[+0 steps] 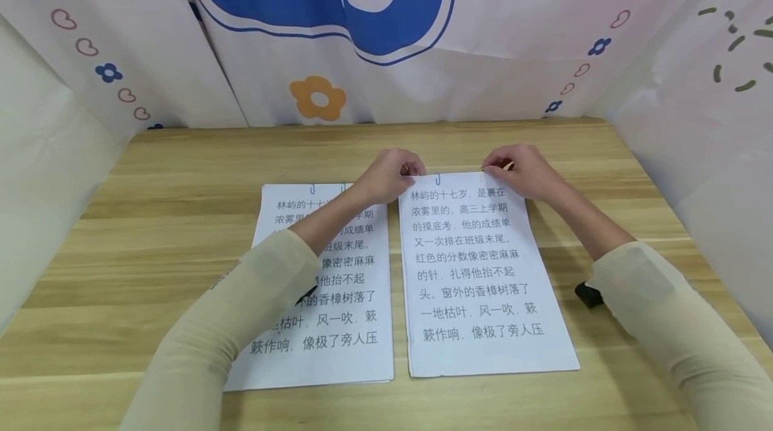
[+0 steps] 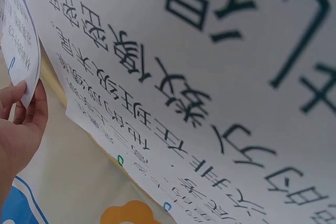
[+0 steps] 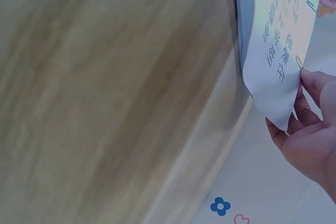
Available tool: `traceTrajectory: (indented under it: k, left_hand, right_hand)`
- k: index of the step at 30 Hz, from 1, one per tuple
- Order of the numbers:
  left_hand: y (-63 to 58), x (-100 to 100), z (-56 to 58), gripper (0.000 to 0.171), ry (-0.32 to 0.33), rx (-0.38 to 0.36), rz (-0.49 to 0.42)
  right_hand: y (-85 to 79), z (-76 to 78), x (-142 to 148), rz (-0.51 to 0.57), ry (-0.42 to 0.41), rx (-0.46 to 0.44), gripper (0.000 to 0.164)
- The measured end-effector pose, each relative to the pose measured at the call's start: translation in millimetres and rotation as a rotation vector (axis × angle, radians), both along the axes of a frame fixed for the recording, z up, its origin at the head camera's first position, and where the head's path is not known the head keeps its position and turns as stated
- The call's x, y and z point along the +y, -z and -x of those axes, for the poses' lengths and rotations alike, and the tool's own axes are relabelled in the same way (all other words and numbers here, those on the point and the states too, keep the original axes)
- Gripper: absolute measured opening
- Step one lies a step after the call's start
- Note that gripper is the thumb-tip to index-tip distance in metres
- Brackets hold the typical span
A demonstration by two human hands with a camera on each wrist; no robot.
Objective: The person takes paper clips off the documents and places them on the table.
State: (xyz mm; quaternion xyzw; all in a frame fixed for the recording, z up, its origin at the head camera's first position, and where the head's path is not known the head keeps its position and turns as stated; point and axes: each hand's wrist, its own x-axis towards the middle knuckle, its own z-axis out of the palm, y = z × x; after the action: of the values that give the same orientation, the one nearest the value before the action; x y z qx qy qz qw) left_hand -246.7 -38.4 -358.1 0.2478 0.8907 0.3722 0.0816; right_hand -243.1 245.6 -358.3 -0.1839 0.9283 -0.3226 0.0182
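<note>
— Where are the hands?
— Both at the far edge of the right-hand sheaf of printed pages [image 1: 483, 276], mid-table [image 1: 181, 216]. The left hand [image 1: 386, 176] pinches its top-left corner; the right hand [image 1: 525, 172] pinches a yellow paper clip [image 3: 300, 61] onto its top-right corner.
— And beside it?
— A second sheaf [image 1: 338, 323], blue-clipped.

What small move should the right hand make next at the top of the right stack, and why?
Probably push the gold paper clip further down over the top edge of the right stack. The right hand pinches that edge at the clip, while the left hand holds the other top corner, beside the blue clip.
</note>
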Motion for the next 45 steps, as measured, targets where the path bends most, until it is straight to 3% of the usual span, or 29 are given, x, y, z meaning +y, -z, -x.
traceTrajectory:
  k: [45]
  left_hand:
    - [1.5, 1.0, 2.2, 0.024, 0.02, -0.007, -0.001]
  right_hand:
    - [2.4, 0.8, -0.7, 0.023, -0.005, -0.031, 0.015]
